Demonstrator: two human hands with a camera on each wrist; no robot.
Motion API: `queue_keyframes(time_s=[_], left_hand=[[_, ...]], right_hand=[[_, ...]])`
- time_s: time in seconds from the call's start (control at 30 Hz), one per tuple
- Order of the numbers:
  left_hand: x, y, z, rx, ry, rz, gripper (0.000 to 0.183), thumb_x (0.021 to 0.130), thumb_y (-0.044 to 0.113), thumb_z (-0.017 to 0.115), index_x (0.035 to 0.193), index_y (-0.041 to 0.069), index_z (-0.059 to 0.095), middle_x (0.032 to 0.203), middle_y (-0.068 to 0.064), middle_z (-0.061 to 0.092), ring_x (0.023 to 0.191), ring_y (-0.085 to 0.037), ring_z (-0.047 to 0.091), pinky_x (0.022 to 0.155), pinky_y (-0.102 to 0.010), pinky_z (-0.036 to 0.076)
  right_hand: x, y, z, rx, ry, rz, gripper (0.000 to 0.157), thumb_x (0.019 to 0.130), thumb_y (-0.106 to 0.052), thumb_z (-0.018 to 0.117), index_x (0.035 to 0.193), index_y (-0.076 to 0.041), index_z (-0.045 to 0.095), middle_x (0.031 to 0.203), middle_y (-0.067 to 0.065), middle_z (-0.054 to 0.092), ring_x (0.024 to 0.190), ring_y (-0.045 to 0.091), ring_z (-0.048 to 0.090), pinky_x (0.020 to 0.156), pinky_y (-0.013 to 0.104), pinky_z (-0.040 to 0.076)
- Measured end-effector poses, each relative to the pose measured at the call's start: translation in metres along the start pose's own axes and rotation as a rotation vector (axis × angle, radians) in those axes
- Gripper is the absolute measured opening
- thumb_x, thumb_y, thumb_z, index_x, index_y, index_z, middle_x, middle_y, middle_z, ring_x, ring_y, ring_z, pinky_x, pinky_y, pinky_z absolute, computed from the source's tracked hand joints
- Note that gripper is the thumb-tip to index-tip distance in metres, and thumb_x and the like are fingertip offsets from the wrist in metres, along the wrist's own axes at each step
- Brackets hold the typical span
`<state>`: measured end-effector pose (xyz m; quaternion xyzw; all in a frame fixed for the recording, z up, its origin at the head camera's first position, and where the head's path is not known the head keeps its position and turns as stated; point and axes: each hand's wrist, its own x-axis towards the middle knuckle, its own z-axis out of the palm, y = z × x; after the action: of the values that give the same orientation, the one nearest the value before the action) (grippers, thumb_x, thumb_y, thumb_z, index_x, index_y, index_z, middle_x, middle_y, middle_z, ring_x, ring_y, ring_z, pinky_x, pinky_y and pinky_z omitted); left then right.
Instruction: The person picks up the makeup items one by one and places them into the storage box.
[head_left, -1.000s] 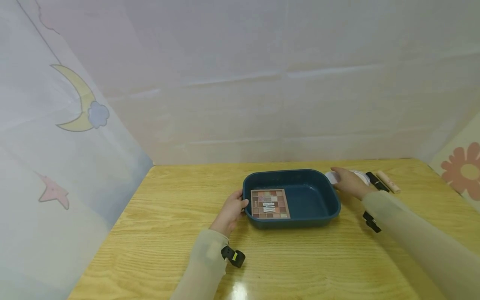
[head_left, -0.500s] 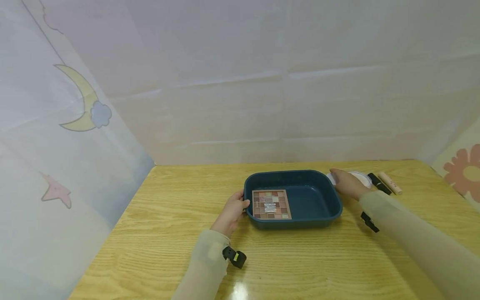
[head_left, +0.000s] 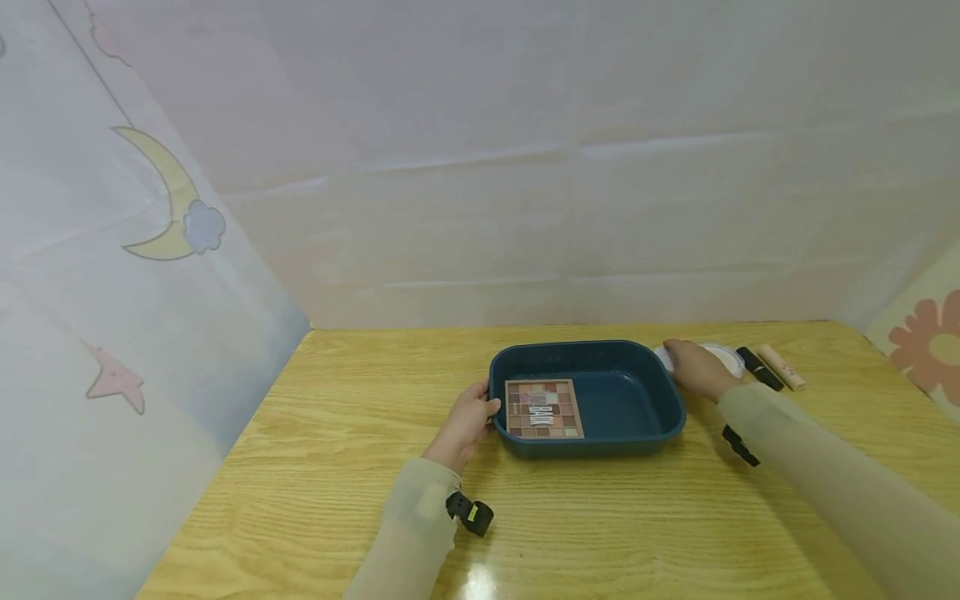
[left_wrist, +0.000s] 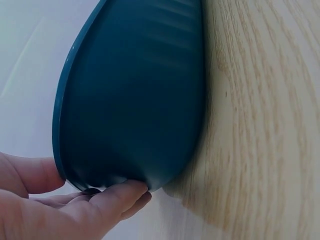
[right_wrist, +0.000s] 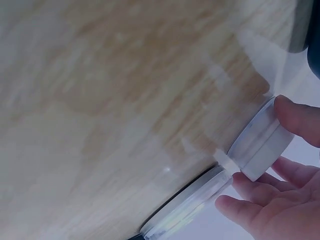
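Observation:
A dark teal rectangular basin (head_left: 633, 400) stands on the table, with an eyeshadow palette (head_left: 543, 409) lying flat in its left half. My left hand (head_left: 467, 419) pinches the basin's left end, the thumb over the rim and the fingers against the outer wall, as the left wrist view shows from the side. Beyond the basin's right end, my right hand (head_left: 697, 367) holds a small round white container (right_wrist: 262, 142) between thumb and fingers, down at the tabletop. Right beside its fingertips lies a wider round flat case (right_wrist: 187, 202), partly hidden by the hand in the head view.
To the right of the round case lie a black tube (head_left: 760, 368) and a pale pink tube (head_left: 782, 367), side by side. The wooden table (head_left: 360, 417) ends at a printed cloth backdrop (head_left: 450, 233) behind and at the sides.
The head view has shifted slightly, so everything sits a little further right. Both hands keep their hold, with hardly any movement against the basin and the table.

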<state>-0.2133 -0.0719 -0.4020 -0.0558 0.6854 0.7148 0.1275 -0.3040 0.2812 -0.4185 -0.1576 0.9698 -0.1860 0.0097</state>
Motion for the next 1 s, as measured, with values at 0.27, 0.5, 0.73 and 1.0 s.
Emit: queue_keyframes(time_s=[0.27, 0.5, 0.73, 1.0], left_hand=[[-0.001, 0.002, 0.001, 0.008, -0.007, -0.002, 0.050, 0.102, -0.001, 0.038, 0.150, -0.008, 0.025, 0.151, -0.026, 0.032, 0.135, -0.039, 0.037, 0.106, -0.053, 0.033], [-0.001, 0.001, 0.000, 0.012, 0.004, -0.007, 0.050, 0.102, 0.000, 0.038, 0.150, -0.006, 0.026, 0.151, -0.025, 0.033, 0.134, -0.038, 0.038, 0.106, -0.053, 0.034], [-0.001, 0.002, 0.001, 0.018, 0.000, 0.000, 0.048, 0.102, 0.000, 0.038, 0.149, -0.007, 0.028, 0.148, -0.026, 0.037, 0.130, -0.038, 0.043, 0.104, -0.052, 0.036], [-0.002, 0.001, 0.000, 0.023, 0.000, 0.000, 0.049, 0.102, 0.000, 0.038, 0.150, -0.006, 0.027, 0.148, -0.026, 0.036, 0.131, -0.040, 0.042, 0.103, -0.052, 0.037]], right_hand=[[-0.001, 0.003, 0.000, 0.025, 0.006, 0.015, 0.059, 0.090, -0.014, 0.063, 0.127, 0.026, 0.040, 0.127, 0.045, 0.044, 0.116, 0.059, 0.043, 0.096, 0.064, 0.036], [-0.005, 0.001, -0.004, 0.054, 0.022, 0.014, 0.061, 0.090, -0.012, 0.064, 0.130, 0.026, 0.039, 0.130, 0.045, 0.041, 0.119, 0.059, 0.040, 0.097, 0.064, 0.034], [-0.015, -0.004, -0.017, 0.063, 0.025, 0.006, 0.060, 0.090, -0.008, 0.064, 0.132, 0.025, 0.037, 0.127, 0.046, 0.044, 0.111, 0.058, 0.048, 0.087, 0.063, 0.043], [-0.026, -0.008, -0.030, 0.075, 0.035, 0.002, 0.063, 0.087, -0.008, 0.068, 0.131, 0.025, 0.037, 0.124, 0.046, 0.045, 0.105, 0.055, 0.051, 0.081, 0.060, 0.045]])
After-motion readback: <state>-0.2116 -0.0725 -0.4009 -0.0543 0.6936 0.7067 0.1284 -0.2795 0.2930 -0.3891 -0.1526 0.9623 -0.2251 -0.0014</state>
